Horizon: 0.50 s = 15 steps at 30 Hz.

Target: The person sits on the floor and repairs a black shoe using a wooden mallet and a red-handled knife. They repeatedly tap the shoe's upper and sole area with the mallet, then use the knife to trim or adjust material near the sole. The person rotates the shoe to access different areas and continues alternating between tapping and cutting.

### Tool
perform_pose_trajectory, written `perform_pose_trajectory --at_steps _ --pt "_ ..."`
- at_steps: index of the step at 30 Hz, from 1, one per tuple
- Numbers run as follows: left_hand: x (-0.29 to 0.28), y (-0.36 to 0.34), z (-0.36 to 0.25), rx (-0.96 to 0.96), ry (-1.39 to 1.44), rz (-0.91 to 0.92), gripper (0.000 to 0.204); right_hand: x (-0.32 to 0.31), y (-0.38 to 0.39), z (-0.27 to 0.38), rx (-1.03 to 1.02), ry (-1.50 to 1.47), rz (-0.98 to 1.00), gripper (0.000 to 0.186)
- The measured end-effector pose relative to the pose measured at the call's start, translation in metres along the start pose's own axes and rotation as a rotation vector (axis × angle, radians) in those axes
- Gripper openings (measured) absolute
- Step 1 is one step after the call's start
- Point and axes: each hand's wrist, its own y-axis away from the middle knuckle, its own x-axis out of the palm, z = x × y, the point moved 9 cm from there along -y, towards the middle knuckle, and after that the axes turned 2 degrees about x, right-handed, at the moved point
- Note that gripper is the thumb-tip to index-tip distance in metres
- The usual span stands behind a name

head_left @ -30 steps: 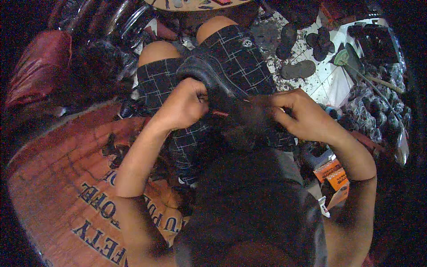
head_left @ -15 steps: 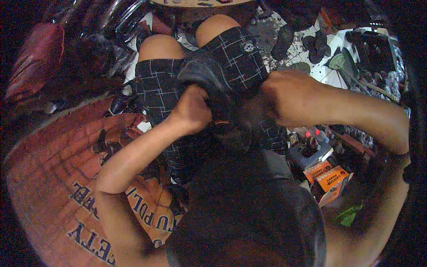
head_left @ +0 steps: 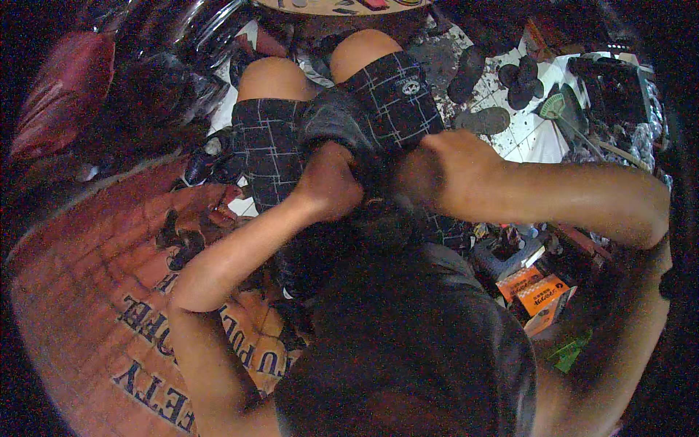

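Note:
A black, rounded, leather-like piece (head_left: 333, 116) with a dull shine rests on my lap between the thighs; its full shape is lost in shadow. My left hand (head_left: 335, 182) is closed around its near side. To the right, my right hand (head_left: 440, 171) is curled into a fist with the knuckles up, close beside the same piece. Whatever its fingers pinch is hidden. Under both hands lie my dark checked shorts (head_left: 269, 142).
A round table (head_left: 313, 10) with small tools stands at the far edge. Dark sandals (head_left: 520, 80), a pale green fan (head_left: 555, 106) and an orange box (head_left: 542, 295) lie to the right. At left are a printed orange-red sheet (head_left: 95, 247) and a dark red cushion-like thing (head_left: 65, 95).
My right hand has come left, toward the left hand, and a little lower. My left hand has shifted slightly right. The whole view has shifted a little too.

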Motion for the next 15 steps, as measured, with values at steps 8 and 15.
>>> perform_pose_trajectory --at_steps 8,15 --pt "-0.014 0.002 -0.017 0.287 0.093 0.088 0.028 0.005 0.024 0.013 -0.145 0.397 -0.244 0.028" --pt "-0.003 0.001 -0.027 0.199 0.519 0.514 0.02 0.016 0.039 -0.017 0.011 0.038 -0.438 0.02"
